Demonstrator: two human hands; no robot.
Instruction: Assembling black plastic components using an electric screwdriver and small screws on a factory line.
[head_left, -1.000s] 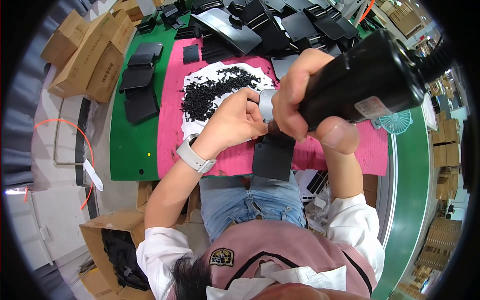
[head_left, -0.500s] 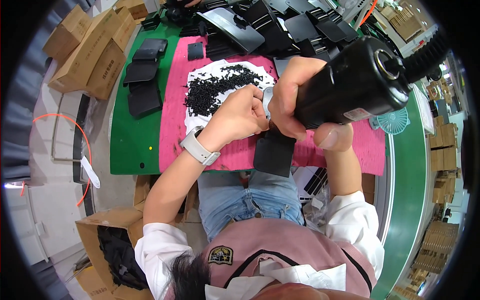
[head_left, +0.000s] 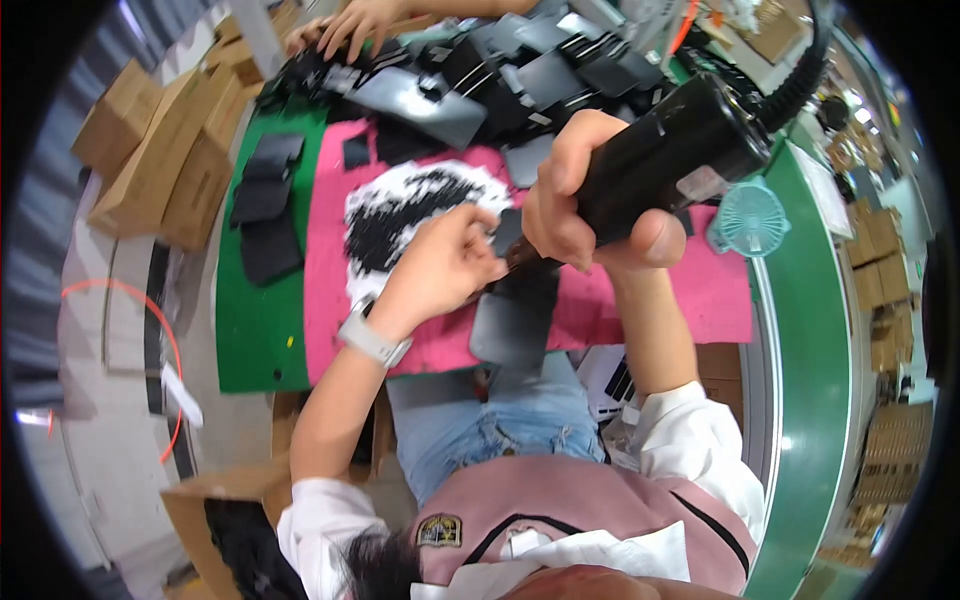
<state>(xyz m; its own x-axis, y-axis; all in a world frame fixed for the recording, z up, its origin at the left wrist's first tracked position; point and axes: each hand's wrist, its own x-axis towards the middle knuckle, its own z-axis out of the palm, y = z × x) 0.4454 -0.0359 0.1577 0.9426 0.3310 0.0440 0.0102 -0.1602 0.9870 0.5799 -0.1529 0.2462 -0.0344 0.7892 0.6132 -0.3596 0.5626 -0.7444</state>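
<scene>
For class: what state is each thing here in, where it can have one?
Right hand: closed around the power tool
Power tool: held, tilted; whether running, unclear
Left hand: bent near the tool's tip, hold unclear
Black plate: untouched at its near end
Screws: loose, heaped on the cloth
Cloth: spread on the pink mat
Watch: strapped on the left wrist
Cardboard box: open, black pieces inside
Fan: spinning or still, cannot tell

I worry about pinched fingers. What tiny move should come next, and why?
Perhaps ease the left hand back slightly, because its fingers are close to the lower end of the black tool that the right hand grips near the black panel.
</scene>
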